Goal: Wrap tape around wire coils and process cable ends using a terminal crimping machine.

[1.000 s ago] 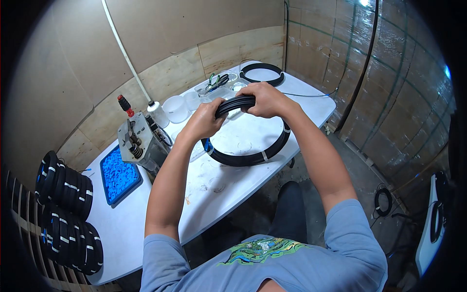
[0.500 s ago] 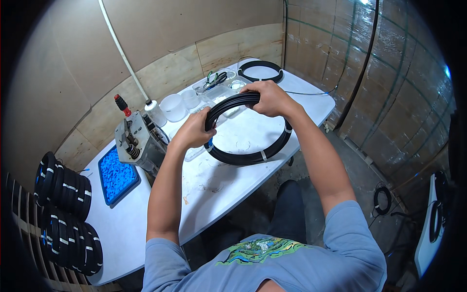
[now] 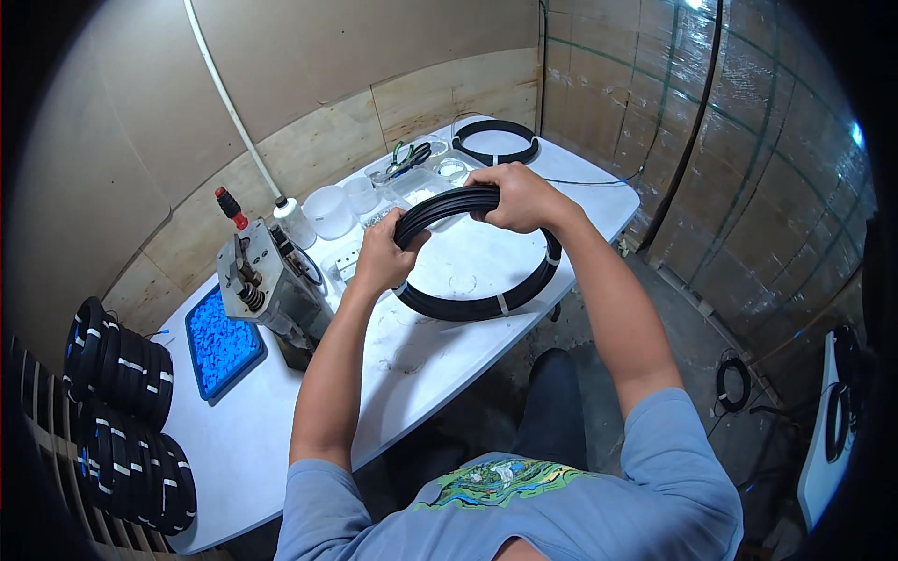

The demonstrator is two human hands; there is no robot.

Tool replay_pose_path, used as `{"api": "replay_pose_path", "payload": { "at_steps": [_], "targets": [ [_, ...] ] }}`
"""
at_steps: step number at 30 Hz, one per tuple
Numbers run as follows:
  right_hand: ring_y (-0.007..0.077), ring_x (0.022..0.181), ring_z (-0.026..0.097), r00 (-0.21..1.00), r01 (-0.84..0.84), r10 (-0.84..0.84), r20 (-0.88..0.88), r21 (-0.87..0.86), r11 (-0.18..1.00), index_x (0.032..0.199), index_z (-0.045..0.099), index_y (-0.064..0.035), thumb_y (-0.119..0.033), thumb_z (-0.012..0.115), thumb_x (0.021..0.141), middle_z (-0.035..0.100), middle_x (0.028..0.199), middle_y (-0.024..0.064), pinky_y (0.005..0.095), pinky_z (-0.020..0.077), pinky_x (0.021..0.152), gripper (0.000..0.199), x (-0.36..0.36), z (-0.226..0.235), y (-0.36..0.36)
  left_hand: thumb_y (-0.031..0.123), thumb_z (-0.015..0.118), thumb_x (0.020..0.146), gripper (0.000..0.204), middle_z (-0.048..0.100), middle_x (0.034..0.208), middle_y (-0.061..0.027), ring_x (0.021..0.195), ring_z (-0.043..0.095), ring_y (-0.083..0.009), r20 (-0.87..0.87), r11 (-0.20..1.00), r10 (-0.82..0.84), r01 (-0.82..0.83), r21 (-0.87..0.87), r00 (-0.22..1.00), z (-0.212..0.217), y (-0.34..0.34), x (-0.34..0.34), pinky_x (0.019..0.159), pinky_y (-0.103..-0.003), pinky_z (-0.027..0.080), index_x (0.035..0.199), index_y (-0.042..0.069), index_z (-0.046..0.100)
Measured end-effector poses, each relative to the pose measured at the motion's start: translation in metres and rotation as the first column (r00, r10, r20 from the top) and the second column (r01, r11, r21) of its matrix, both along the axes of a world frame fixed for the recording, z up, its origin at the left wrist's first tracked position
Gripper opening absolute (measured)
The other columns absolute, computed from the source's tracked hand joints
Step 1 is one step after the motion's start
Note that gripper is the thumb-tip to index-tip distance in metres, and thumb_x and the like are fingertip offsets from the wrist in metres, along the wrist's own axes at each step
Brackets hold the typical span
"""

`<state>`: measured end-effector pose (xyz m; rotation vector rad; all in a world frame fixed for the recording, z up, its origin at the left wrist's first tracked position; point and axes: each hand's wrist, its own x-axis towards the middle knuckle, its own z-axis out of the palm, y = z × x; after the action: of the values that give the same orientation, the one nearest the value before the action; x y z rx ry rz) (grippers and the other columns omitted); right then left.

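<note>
A coil of black cable [image 3: 479, 307], bound with white ties, is tilted up over the white table, its near side low by the front edge. My left hand [image 3: 388, 251] is closed round the coil's upper left part. Over its top my right hand [image 3: 516, 198] grips the bundle, thumb inside the ring. Just beyond the coil are clear plastic trays [image 3: 418, 184] with small parts, partly hidden by my hands. Left of my left forearm stands a metal bench machine [image 3: 265, 271] with a red-and-black handle.
A blue tray [image 3: 224, 341] full of small blue pieces lies left of the machine. Stacked black coils [image 3: 131, 374] stand at the table's left end. Another coil [image 3: 496, 140] rests at the far corner, near pliers [image 3: 409, 159], tubs [image 3: 329, 212] and a white bottle [image 3: 295, 222].
My left hand has shifted slightly right and its grip has turned along the coil. The right hand stays on the top, and the coil remains tilted up.
</note>
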<state>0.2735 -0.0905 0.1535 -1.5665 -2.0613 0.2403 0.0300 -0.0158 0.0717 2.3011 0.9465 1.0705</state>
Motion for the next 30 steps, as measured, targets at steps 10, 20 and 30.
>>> {"api": "replay_pose_path", "payload": {
  "at_steps": [10, 20, 30],
  "targets": [
    [0.0309, 0.078, 0.066, 1.000, -0.013, 0.014, -0.024, 0.050, 0.999, 0.104, 0.069, -0.0058, -0.009, 0.074, 0.078, 0.071, 0.086, 0.0157, 0.0388, 0.0515, 0.074, 0.027, 0.012, -0.012, 0.011, 0.004, 0.074, 0.083, 0.056, 0.065, 0.094, -0.0047, 0.091, 0.063, -0.0161, -0.053, 0.910, -0.306, 0.276, -0.310, 0.950, 0.014, 0.009, -0.030, 0.085, -0.033, 0.051, 0.135, 0.004, 0.051],
    [0.0361, 0.084, 0.068, 0.999, -0.021, 0.022, -0.032, 0.018, 1.000, 0.106, 0.070, -0.0073, -0.011, 0.074, 0.078, 0.072, 0.092, 0.0178, 0.0414, 0.0528, 0.077, 0.029, 0.004, -0.009, 0.012, 0.008, 0.076, 0.083, 0.049, 0.068, 0.093, -0.0119, 0.085, 0.065, -0.0233, -0.089, 0.962, -0.195, 0.173, -0.209, 0.977, -0.005, 0.006, -0.035, 0.080, -0.037, 0.052, 0.125, 0.004, 0.050],
    [0.0272, 0.074, 0.065, 0.999, -0.028, 0.030, -0.025, 0.059, 0.998, 0.102, 0.069, -0.0047, -0.009, 0.075, 0.080, 0.071, 0.082, 0.0143, 0.0376, 0.0510, 0.072, 0.024, 0.002, -0.009, 0.003, 0.008, 0.073, 0.082, 0.040, 0.067, 0.086, -0.0205, 0.077, 0.069, -0.0336, 0.039, 0.999, 0.050, -0.051, 0.021, 0.998, -0.016, -0.003, -0.008, 0.070, -0.042, 0.052, 0.117, 0.003, 0.055]
  ]
}}
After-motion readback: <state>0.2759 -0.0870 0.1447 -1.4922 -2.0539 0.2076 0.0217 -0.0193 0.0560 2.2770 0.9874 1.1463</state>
